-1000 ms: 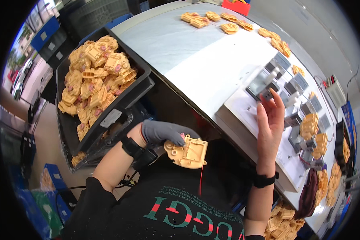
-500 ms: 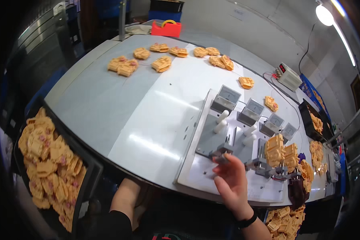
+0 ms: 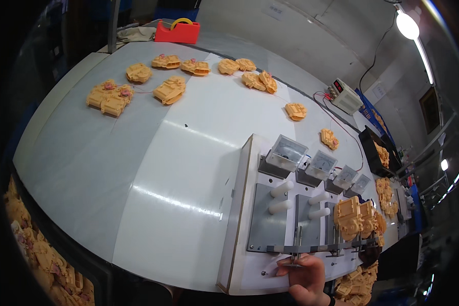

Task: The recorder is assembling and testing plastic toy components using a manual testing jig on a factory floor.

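The right hand [image 3: 307, 278] is half curled at the front of the nearest station of the test fixture [image 3: 273, 273], its fingers touching a small metal end plate [image 3: 294, 264]; whether they clench it firmly cannot be told. The left hand is out of view, so its grip cannot be told either.

Half a second ago, the left forearm showed at the table's edge; now it is gone, and the right hand sits lower in the view.

A grey bar [image 3: 285, 249] lies between the hand and two white pegs [image 3: 280, 206]. Farther right, yellow plastic housings [image 3: 349, 218] stand on the fixture, below analog meters [image 3: 287, 152]. A power supply [image 3: 347, 97] and red tape dispenser [image 3: 176, 33] sit along the table's [image 3: 76, 168] far side.
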`<action>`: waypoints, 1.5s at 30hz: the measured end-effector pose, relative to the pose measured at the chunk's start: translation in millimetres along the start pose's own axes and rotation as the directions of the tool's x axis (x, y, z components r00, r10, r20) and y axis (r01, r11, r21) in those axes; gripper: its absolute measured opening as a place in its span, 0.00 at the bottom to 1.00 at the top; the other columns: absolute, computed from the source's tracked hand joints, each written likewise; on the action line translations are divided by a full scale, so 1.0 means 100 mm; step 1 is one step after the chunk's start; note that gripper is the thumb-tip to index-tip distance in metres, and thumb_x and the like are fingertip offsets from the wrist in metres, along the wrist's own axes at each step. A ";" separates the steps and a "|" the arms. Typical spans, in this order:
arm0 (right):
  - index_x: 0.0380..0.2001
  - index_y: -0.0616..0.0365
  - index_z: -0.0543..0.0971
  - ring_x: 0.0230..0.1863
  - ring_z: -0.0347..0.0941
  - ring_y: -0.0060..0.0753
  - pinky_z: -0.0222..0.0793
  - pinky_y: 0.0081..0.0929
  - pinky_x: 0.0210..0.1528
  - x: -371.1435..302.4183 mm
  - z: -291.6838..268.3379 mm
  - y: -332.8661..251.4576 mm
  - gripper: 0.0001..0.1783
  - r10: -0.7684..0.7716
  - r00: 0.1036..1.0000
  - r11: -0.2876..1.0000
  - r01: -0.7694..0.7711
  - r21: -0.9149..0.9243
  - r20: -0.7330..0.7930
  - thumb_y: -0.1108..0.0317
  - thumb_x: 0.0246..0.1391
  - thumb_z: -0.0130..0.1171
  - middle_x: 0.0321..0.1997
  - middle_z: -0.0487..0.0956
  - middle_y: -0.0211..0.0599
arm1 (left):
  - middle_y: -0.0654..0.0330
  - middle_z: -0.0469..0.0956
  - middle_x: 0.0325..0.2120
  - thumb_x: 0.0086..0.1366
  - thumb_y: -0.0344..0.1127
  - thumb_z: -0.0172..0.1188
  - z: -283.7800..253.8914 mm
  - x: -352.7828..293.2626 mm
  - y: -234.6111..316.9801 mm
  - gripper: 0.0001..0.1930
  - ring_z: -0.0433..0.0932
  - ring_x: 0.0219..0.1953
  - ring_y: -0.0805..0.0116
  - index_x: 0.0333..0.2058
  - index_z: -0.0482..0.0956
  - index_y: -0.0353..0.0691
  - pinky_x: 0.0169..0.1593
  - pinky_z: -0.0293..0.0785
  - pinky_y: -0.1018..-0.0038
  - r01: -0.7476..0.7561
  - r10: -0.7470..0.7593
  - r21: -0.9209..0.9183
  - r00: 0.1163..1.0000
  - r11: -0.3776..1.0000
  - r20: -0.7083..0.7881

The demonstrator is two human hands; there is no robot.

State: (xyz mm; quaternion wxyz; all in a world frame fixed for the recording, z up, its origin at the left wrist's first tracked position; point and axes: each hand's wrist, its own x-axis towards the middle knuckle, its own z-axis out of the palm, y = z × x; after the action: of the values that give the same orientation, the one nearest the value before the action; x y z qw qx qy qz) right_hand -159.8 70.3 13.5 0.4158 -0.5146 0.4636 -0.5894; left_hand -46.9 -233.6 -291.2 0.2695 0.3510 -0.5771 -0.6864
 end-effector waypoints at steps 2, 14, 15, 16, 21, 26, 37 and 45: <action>0.60 0.56 0.60 0.61 0.64 0.45 0.65 0.37 0.56 -0.01 0.01 -0.01 0.30 0.001 1.000 1.000 -0.001 -0.008 -0.009 0.73 0.55 0.58 0.59 0.67 0.50 | 0.55 0.77 0.47 0.70 0.40 0.48 0.06 0.02 -0.03 0.18 0.76 0.46 0.63 0.52 0.73 0.37 0.53 0.70 0.72 -0.013 0.013 0.009 1.000 1.000 0.010; 0.60 0.56 0.60 0.61 0.64 0.45 0.64 0.39 0.56 -0.02 0.02 0.00 0.31 -0.024 0.999 1.000 0.024 0.016 -0.027 0.69 0.55 0.60 0.58 0.66 0.48 | 0.55 0.77 0.47 0.69 0.41 0.48 0.45 -0.06 -0.18 0.18 0.76 0.46 0.62 0.52 0.73 0.37 0.52 0.70 0.71 -0.062 0.055 0.097 0.996 0.993 0.070; 0.60 0.56 0.60 0.60 0.65 0.44 0.64 0.39 0.56 -0.02 0.02 0.00 0.31 -0.019 0.999 1.000 0.020 0.019 -0.028 0.68 0.55 0.61 0.58 0.66 0.48 | 0.55 0.77 0.47 0.69 0.42 0.48 0.47 -0.07 -0.18 0.18 0.76 0.46 0.62 0.52 0.73 0.37 0.52 0.70 0.71 -0.066 0.058 0.107 0.995 0.992 0.075; 0.60 0.56 0.60 0.58 0.66 0.43 0.63 0.38 0.56 -0.03 0.02 0.00 0.32 -0.015 0.999 1.000 0.016 0.024 -0.028 0.68 0.55 0.61 0.58 0.66 0.49 | 0.55 0.77 0.47 0.69 0.42 0.48 0.49 -0.09 -0.17 0.18 0.76 0.46 0.62 0.52 0.73 0.37 0.52 0.70 0.71 -0.071 0.061 0.118 0.995 0.990 0.080; 0.60 0.56 0.59 0.54 0.68 0.40 0.63 0.37 0.55 -0.01 0.02 0.00 0.32 -0.019 0.999 1.000 0.019 0.003 -0.029 0.68 0.55 0.61 0.59 0.67 0.51 | 0.54 0.77 0.46 0.69 0.42 0.48 0.53 -0.17 -0.14 0.19 0.76 0.46 0.61 0.52 0.73 0.37 0.52 0.70 0.71 -0.096 0.081 0.172 0.992 0.980 0.093; 0.60 0.56 0.59 0.53 0.68 0.40 0.63 0.37 0.55 -0.02 0.02 0.00 0.32 -0.021 0.999 1.000 0.021 -0.003 -0.031 0.68 0.54 0.61 0.59 0.67 0.52 | 0.54 0.78 0.46 0.69 0.43 0.48 0.57 -0.27 -0.10 0.19 0.77 0.46 0.61 0.52 0.73 0.37 0.52 0.70 0.70 -0.118 0.095 0.226 0.990 0.967 0.107; 0.58 0.59 0.62 0.52 0.72 0.33 0.65 0.34 0.58 0.06 0.04 -0.04 0.32 -0.053 0.999 0.995 0.052 -0.089 -0.011 0.83 0.48 0.59 0.55 0.69 0.47 | 0.54 0.78 0.46 0.69 0.44 0.48 0.76 -0.87 0.29 0.19 0.77 0.45 0.60 0.52 0.74 0.38 0.52 0.71 0.70 -0.198 0.087 0.419 0.959 0.886 0.269; 0.65 0.58 0.53 0.48 0.73 0.34 0.67 0.30 0.50 0.01 0.12 -0.19 0.44 -0.138 0.990 0.899 0.120 -0.421 -0.012 0.78 0.48 0.64 0.56 0.72 0.44 | 0.53 0.78 0.45 0.69 0.45 0.48 0.96 -1.77 0.68 0.20 0.77 0.45 0.59 0.51 0.74 0.38 0.51 0.71 0.69 -0.256 -0.019 0.604 0.912 0.755 0.410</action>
State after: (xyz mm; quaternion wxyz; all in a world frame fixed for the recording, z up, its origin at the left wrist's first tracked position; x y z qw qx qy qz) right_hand -148.1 72.6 33.0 0.2458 -0.6091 0.5528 -0.5129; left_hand -17.9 -51.1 -186.3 0.0552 0.2398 -0.8410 -0.4819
